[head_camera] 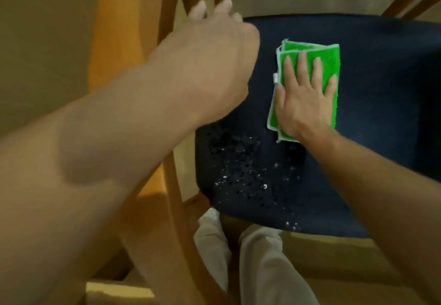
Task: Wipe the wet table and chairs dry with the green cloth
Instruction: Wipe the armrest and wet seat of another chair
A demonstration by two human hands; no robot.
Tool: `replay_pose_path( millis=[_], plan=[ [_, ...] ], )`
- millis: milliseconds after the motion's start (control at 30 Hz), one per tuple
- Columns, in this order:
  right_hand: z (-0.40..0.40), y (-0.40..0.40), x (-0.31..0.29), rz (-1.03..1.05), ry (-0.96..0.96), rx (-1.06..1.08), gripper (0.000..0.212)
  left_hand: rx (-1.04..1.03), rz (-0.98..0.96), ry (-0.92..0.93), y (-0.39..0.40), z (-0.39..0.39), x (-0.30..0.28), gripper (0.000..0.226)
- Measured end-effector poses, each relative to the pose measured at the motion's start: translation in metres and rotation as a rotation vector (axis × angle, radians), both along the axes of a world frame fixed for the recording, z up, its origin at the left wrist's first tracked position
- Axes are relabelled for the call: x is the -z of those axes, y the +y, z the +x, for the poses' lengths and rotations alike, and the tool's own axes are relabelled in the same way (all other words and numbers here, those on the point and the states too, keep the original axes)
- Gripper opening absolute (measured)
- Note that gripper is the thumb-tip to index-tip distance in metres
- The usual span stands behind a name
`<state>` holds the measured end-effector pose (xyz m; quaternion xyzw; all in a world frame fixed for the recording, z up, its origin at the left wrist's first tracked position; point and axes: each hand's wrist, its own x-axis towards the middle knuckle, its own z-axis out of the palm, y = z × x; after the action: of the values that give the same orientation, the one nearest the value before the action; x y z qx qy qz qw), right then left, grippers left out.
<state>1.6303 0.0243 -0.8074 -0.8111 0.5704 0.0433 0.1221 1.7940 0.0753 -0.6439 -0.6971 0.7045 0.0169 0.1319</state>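
The right hand [303,99] presses flat, fingers straight, on the folded green cloth [319,66] mid-seat on the dark chair seat [381,89]; the left hand [219,49] curls around the wooden chair back [171,18]. Droplets [238,168] near the front-left edge could be flicked off by a fast swipe. Open seat lies right of the cloth.

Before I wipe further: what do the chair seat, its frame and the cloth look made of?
Chair seat: dark navy woven fabric, apparently; matte, with water droplets beading on it.
Chair frame: wood, warm orange-brown, smooth, probably varnished.
Green cloth: fuzzy, likely microfibre, with pale stitched edging, folded under the flat right hand.
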Motion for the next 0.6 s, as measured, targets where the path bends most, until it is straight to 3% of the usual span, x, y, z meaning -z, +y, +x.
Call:
replay_pose_path(
  millis=[100,300,400,467,600],
  plan=[
    [0.039,0.029,-0.001,0.015,-0.027,-0.064,0.061,-0.069,-0.247,0.061,0.046,0.014,-0.014,0.070],
    [0.025,0.113,-0.001,0.079,-0.038,-0.663,0.056,-0.315,-0.352,0.316,0.082,0.015,-0.025,0.061],
    [-0.018,0.107,-0.001,0.109,-0.022,-0.859,0.053,-0.366,-0.350,0.344,0.079,0.015,-0.023,0.061],
    [-0.024,0.075,-0.001,0.028,0.004,-0.779,0.053,-0.362,-0.326,0.344,0.079,0.014,-0.022,0.063],
    [0.024,0.035,0.001,-0.020,0.004,-0.207,0.059,-0.326,-0.322,0.318,0.077,0.015,-0.019,0.067]
  ],
)
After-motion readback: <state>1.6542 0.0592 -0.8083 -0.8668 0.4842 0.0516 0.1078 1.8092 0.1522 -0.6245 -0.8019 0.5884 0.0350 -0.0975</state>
